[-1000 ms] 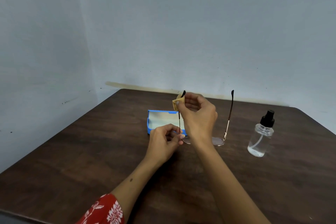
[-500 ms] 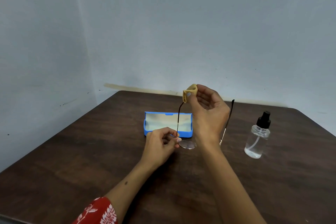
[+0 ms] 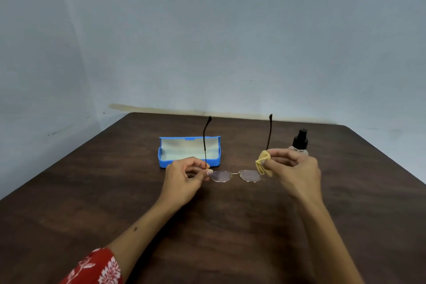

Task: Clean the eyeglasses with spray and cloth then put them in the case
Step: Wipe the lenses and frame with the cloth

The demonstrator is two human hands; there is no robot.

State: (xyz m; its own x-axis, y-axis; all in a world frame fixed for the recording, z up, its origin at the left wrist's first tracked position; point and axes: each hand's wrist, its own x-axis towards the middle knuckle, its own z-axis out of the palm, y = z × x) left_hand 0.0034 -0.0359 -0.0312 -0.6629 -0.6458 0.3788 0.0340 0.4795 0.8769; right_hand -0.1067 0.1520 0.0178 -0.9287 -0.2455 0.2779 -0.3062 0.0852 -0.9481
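Gold-wire frame: the eyeglasses (image 3: 235, 175) were held above the dark wooden table (image 3: 69, 203), lenses facing down toward me, both dark temple arms unfolded and pointing up and away.
Position: I logged them in front of the case, between the two hands, near the middle of the table.
Left hand (image 3: 184, 180): fingers curled, thumb and forefinger pinching the frame at its left hinge, where the left temple arm rose from it.
Right hand (image 3: 297, 173): fingers curled round a small yellow cloth (image 3: 263, 163), which was pinched against the frame's right end at the base of the right temple arm.
Cloth: bunched, a fold hanging beside the right lens; I could not tell how far it wrapped round the hinge.
Case (image 3: 189, 151): blue, open, pale lining showing, flat on the table just behind the left hand; the left temple arm crossed in front of it in my view.
Spray bottle (image 3: 300, 143): clear with a black pump top, upright behind the right hand, its lower part hidden by the fingers.
Sleeve (image 3: 92, 267): red with white floral print, on the left arm.
Surroundings: pale blue-grey wall (image 3: 207, 41) behind the table.
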